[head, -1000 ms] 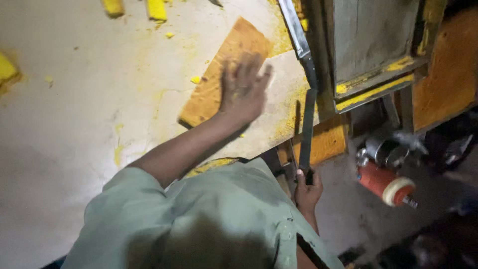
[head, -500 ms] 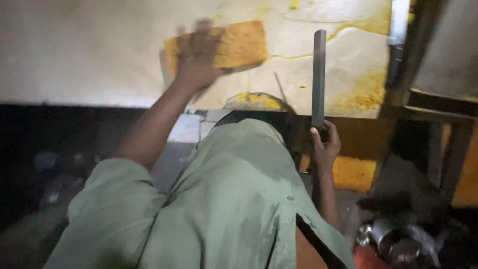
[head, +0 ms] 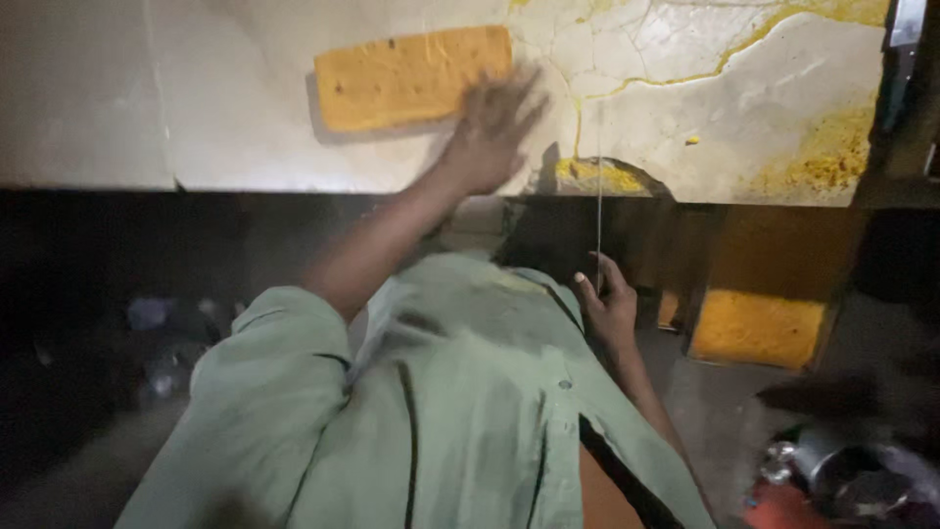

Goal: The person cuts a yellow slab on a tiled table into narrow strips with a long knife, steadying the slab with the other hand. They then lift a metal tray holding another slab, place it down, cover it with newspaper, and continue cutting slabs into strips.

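A yellow-orange rectangular block (head: 411, 76) lies flat on a white, cracked slab table (head: 734, 108). My left hand (head: 490, 127) is stretched out over the table with its fingers spread, at the block's right end and touching its lower corner; the hand is blurred. My right hand (head: 607, 306) is lower, in front of the table's edge, closed around the bottom of a long thin metal blade (head: 599, 186). The blade stands upright and shows edge-on as a narrow line. My green shirt fills the lower middle of the view.
Yellow residue (head: 822, 157) stains the slab near its right end. A dark metal frame (head: 896, 69) rises at the top right. Under the table stands a yellow box (head: 759, 328). Red and shiny metal items (head: 832, 480) lie on the floor at the lower right.
My left hand has slid off the top of the block to its right end. The blade in my right hand has turned from flat-on to edge-on. The view has shifted.
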The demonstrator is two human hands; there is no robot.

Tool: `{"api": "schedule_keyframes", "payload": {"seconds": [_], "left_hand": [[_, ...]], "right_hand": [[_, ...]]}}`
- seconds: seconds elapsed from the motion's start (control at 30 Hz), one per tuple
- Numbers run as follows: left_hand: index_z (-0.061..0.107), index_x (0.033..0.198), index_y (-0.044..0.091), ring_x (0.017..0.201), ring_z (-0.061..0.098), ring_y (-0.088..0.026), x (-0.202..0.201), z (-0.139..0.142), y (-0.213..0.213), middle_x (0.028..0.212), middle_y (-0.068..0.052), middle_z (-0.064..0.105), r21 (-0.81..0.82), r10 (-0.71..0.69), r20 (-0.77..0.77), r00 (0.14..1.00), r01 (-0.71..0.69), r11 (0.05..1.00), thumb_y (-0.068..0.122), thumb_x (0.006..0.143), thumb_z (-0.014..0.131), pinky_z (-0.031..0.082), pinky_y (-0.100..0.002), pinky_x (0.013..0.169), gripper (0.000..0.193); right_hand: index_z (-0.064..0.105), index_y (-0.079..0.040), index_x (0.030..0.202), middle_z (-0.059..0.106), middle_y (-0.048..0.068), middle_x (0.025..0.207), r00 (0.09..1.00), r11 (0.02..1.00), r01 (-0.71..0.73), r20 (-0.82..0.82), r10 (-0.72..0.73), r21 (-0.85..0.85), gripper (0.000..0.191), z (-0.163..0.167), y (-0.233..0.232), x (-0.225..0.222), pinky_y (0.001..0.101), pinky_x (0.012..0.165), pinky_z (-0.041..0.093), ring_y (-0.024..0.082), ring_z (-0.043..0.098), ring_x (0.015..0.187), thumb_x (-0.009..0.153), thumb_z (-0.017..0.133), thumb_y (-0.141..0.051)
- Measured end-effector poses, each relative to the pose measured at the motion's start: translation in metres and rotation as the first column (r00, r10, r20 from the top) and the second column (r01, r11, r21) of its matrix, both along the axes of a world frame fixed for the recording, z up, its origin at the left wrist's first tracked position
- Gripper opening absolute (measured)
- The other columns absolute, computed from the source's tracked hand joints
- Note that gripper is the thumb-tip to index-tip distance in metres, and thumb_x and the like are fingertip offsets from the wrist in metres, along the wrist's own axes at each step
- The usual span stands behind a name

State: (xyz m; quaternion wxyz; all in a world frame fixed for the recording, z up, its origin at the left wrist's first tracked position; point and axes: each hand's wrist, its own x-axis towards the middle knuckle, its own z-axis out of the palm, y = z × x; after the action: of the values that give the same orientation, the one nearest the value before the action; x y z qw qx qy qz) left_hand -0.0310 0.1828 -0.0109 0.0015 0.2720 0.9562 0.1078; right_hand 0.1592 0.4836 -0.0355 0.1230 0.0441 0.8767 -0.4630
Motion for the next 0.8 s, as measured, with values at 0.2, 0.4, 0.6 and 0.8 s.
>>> {"api": "schedule_keyframes", "payload": {"seconds": [0.2,0.4,0.6,0.8], "left_hand": [[0.028,0.160,0.000,0.148,0.027,-0.035,-0.060,0.031,-0.076,0.159,-0.021,0.033,0.032,0.154,0.256,0.954,-0.168,0.985,0.054,0.079,0.078,0.017,-0.063,0.118,0.109],[0.036,0.157,0.003,0.141,0.037,-0.033,0.001,0.015,-0.144,0.151,-0.018,0.043,0.139,-0.002,0.082,0.997,-0.009,0.990,0.059,0.077,0.081,0.025,-0.058,0.113,0.108],[0.041,0.149,-0.003,0.125,0.045,-0.035,0.011,0.001,-0.133,0.137,-0.018,0.051,0.097,0.079,-0.093,0.993,-0.070,0.993,0.050,0.079,0.071,0.027,-0.062,0.108,0.092],[0.051,0.146,-0.004,0.102,0.051,-0.030,0.012,0.005,-0.122,0.114,-0.014,0.056,0.029,0.119,-0.180,0.976,-0.115,0.993,0.038,0.092,0.061,0.037,-0.051,0.091,0.069]], "right_hand": [[0.052,-0.006,0.135,0.073,0.021,0.106,0.999,0.998,-0.038,-0.020,0.039,0.044,0.048,0.009,-0.096,-0.022,0.0387,0.075,0.058,0.033,0.075,0.093,0.093,0.072,-0.018],[0.047,-0.003,0.131,0.070,0.028,0.103,0.997,0.994,-0.080,0.007,0.080,0.077,0.035,0.011,-0.195,-0.010,0.0525,0.076,0.055,0.049,0.069,0.095,0.101,0.062,-0.012],[0.042,0.000,0.142,0.069,0.030,0.097,0.984,0.897,-0.157,-0.012,0.177,0.414,0.034,0.007,-0.231,-0.038,0.0588,0.075,0.053,0.051,0.067,0.088,0.111,0.051,-0.010],[0.040,0.004,0.127,0.068,0.032,0.084,0.963,0.822,-0.258,0.070,0.259,0.508,0.050,0.031,-0.247,-0.122,0.0598,0.071,0.053,0.053,0.066,0.079,0.086,0.062,-0.014]]}}
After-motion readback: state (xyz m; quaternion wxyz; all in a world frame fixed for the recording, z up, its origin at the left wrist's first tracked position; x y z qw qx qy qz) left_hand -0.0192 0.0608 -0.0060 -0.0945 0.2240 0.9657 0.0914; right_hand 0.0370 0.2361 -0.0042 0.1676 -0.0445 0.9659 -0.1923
